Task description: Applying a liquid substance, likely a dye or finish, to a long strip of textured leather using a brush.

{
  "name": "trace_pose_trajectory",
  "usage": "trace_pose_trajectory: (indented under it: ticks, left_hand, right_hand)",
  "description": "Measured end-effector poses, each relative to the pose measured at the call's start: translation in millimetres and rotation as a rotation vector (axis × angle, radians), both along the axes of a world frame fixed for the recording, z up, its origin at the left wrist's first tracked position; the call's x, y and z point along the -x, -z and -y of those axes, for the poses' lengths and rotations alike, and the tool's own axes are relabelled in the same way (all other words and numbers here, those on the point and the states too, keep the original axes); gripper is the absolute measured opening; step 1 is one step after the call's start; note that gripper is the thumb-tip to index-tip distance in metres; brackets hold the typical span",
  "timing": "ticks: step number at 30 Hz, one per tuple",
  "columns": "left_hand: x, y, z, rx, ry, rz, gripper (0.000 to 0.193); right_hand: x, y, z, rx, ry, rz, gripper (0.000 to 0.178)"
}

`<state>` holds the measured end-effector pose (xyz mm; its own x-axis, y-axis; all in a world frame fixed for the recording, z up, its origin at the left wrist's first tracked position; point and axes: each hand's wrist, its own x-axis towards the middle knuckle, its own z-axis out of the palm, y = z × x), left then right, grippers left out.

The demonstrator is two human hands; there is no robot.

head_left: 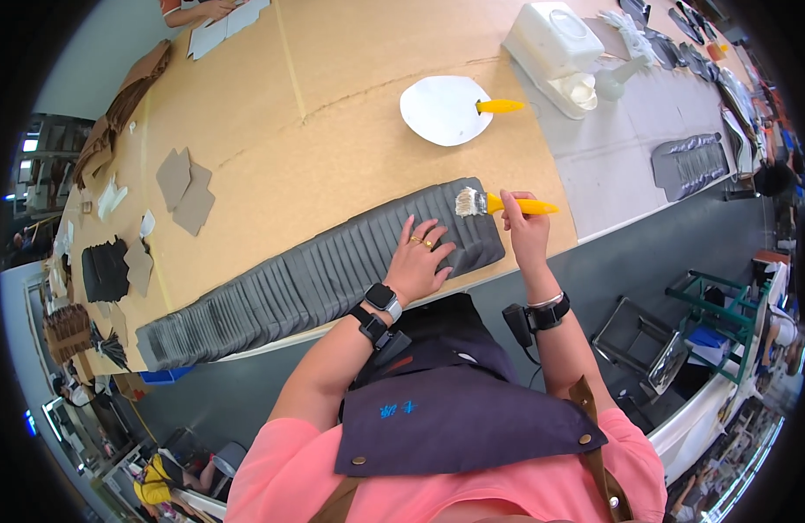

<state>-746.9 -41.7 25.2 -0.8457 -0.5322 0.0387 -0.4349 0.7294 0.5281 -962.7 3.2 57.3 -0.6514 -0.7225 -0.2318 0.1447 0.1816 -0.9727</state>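
R hand (pixel 528 234) grips yellow-handled brush (pixel 478 202), bristles (pixel 465 203) approx. 1-2 o'clock of L hand (pixel 412 266), which rests spread on grey pieces (pixel 289 279). Step appears brushing; next stroke prob. needs pieces steadied.

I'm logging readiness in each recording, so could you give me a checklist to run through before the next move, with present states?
1. Brush held by its handle in the right hand: ok.
2. Left hand resting on the grey row: ok, fingers spread.
3. Bristles touching the row: cannot tell, they are over its right end.
4. Row fully on the table: cannot tell, its near side runs along the edge.
5. Dish apart from the row: ok.
6. Jug away from both hands: ok.
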Motion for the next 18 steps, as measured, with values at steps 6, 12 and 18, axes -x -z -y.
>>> trace_pose_trajectory:
  ticks: [6,12,18]
  left_hand:
    - [7.5,-8.2,6.2,0.02,-0.066,0.078,0.059]
    - [7.9,-11.4,11.6,-0.071,-0.068,0.12,0.067]
    - [6.2,-7.5,12.3,-0.099,-0.08,0.068,0.068]
  right_hand:
    - [13.8,-2.0,19.3,0.018,0.017,0.023,0.021]
    - [14.4,4.7,25.1,-0.018,-0.027,0.015,0.02]
    - [-14.5,24.3,40.8,-0.069,-0.15,-0.091,0.02]
